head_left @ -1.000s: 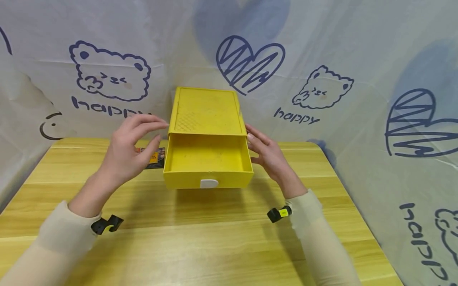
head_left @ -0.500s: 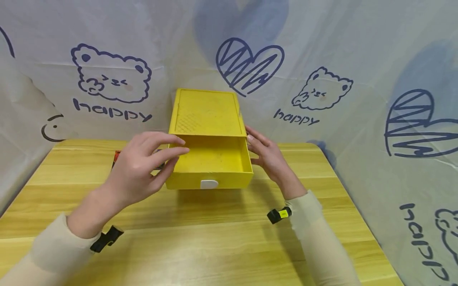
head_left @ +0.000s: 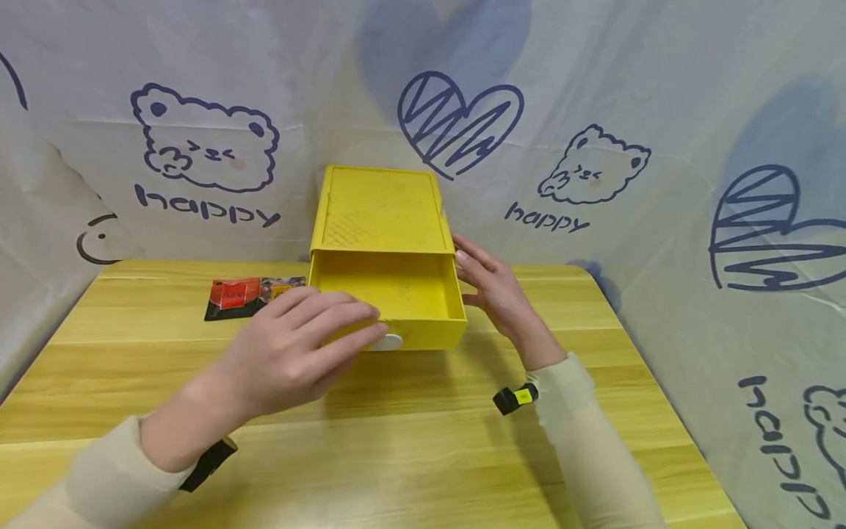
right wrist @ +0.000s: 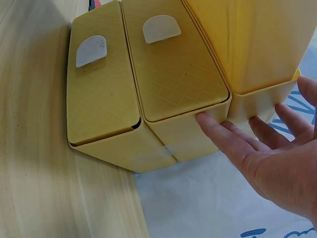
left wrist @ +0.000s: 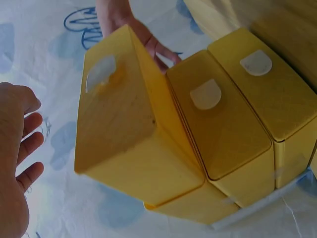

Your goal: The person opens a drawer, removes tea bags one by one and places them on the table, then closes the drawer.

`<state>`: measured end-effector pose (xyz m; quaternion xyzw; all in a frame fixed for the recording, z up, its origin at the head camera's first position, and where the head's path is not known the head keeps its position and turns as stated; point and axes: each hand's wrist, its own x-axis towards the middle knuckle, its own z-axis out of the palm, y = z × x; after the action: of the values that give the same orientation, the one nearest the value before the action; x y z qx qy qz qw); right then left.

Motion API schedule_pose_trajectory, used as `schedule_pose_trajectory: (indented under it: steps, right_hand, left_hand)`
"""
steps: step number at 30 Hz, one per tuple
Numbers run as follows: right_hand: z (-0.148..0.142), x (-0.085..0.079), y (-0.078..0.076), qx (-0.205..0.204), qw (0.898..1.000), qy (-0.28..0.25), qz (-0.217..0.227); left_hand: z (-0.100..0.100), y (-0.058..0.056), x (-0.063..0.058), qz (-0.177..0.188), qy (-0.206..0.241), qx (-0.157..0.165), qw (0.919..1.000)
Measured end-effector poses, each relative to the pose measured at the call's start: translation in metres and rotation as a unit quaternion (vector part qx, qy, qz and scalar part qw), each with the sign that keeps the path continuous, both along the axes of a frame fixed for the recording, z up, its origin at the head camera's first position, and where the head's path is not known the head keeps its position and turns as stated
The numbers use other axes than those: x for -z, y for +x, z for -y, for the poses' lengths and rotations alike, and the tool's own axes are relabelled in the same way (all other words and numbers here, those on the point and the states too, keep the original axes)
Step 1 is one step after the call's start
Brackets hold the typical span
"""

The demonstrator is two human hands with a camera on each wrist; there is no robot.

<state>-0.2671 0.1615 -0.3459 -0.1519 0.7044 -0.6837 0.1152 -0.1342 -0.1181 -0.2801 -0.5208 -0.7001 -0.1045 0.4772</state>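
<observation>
A yellow desktop drawer cabinet (head_left: 386, 206) stands on the table, its top drawer (head_left: 426, 335) pulled well out and the yellow inside in sight. Two lower drawers (left wrist: 230, 116) are pushed in, each with a white tab handle, as the left wrist view shows. In the head view my left hand (head_left: 300, 353) overlaps the left half of the top drawer's front, fingertips by its white handle (head_left: 391, 342). The left wrist view has that hand apart from the drawer front, fingers loosely bent. My right hand (right wrist: 287, 158) rests with extended fingers against the cabinet's right side.
A red and black packet (head_left: 231, 296) and a smaller patterned item (head_left: 280, 285) lie on the table left of the cabinet. Behind the wooden table (head_left: 410, 455) hangs a pale printed cloth (head_left: 357, 95), close to the cabinet's back.
My left hand has come from the cabinet's left side, down and right, to the front of the open drawer, uncovering the red packet. The right hand and the drawer have stayed put.
</observation>
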Motion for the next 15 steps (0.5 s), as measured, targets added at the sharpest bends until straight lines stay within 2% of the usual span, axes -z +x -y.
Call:
schedule_pose_trajectory:
  steps: [9, 15]
  right_hand:
    - [0.000, 0.000, 0.000, -0.003, 1.000, -0.003, 0.000]
    - [0.000, -0.001, 0.000, -0.003, 1.000, -0.002, 0.001]
  left_hand:
    - [-0.010, 0.007, 0.009, -0.075, -0.088, -0.034, 0.9928]
    - [-0.016, 0.006, 0.017, -0.096, -0.132, -0.053, 0.9852]
